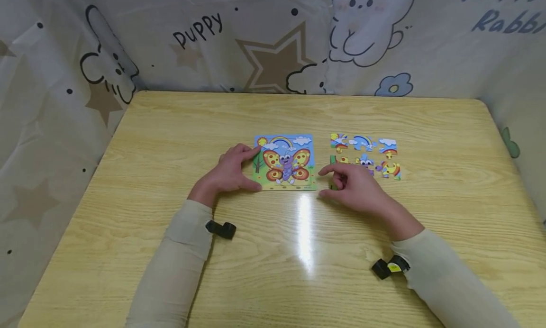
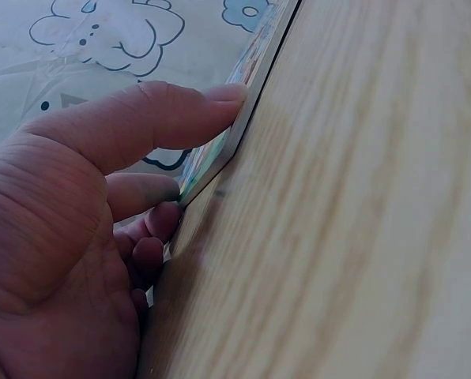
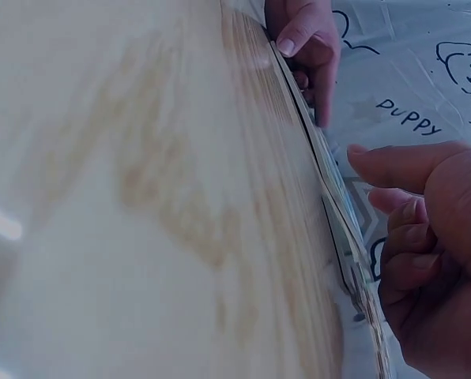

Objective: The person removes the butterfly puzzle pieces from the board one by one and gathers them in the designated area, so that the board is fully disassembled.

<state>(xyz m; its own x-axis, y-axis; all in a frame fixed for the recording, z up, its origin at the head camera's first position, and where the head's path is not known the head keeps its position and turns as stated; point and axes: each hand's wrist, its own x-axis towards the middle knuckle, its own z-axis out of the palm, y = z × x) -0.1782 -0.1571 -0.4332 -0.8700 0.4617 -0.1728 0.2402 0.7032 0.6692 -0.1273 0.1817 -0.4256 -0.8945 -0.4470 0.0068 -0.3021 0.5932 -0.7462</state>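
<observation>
A square butterfly jigsaw board (image 1: pixel 286 162) lies flat on the wooden table, its picture whole, with a sun, rainbow and clouds. My left hand (image 1: pixel 234 169) holds it by the left side, index finger at the upper part and thumb at the near corner. In the left wrist view the thumb (image 2: pixel 180 114) presses the board's edge (image 2: pixel 247 118). Just right of the board is my right hand (image 1: pixel 356 188), thumb and index finger apart with nothing between them, the other fingers bent. Loose jigsaw pieces (image 1: pixel 362 142) lie beyond it in rows, some partly hidden by that hand.
The wooden table (image 1: pixel 170 129) has rounded far corners. A printed cloth (image 1: pixel 192 58) with cartoon animals and stars hangs behind it and at both sides. Each sleeve carries a small black wrist camera (image 1: pixel 222 229). Glare (image 1: pixel 304 233) streaks the tabletop in front of the board.
</observation>
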